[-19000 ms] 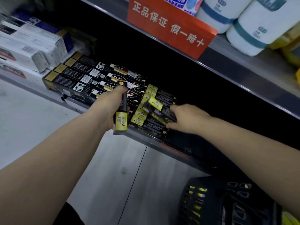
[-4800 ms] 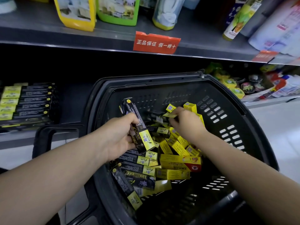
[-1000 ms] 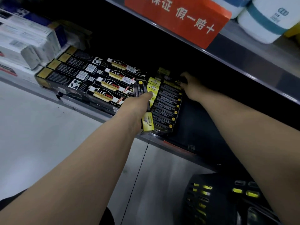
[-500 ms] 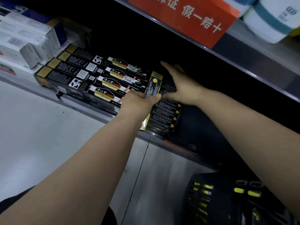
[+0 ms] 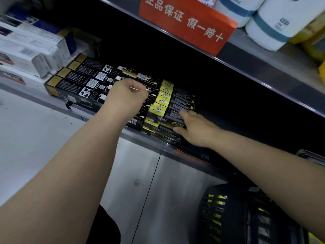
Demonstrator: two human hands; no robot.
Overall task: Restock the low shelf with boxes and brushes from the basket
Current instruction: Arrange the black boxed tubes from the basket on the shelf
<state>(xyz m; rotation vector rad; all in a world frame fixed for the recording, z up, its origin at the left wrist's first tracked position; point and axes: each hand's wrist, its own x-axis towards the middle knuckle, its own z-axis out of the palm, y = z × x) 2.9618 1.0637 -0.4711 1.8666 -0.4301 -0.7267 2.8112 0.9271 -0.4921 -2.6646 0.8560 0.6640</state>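
Observation:
On the low shelf (image 5: 133, 136) lies a stack of black-and-yellow boxes (image 5: 164, 100). My right hand (image 5: 195, 128) grips one black-and-yellow box (image 5: 163, 121) at the front of that stack, thumb on its near side and fingers on top; the box is blurred. My left hand (image 5: 125, 96) hovers just left of the stack, over the black boxes with white print (image 5: 137, 75). Its fingers are curled and hold nothing. The black basket (image 5: 226, 215) stands on the floor at the lower right, with yellow packs showing through its slots.
Long black boxes with gold ends (image 5: 79, 80) fill the shelf to the left, with white boxes (image 5: 29, 51) beyond them. Overhead an upper shelf carries a red sign (image 5: 186, 22) and white paper rolls (image 5: 274, 23). The shelf to the right of the stack is dark.
Half a second ago my left hand held the box upright against the stack. Now the left hand has let go and pulled left, and my right hand has come forward onto the front box.

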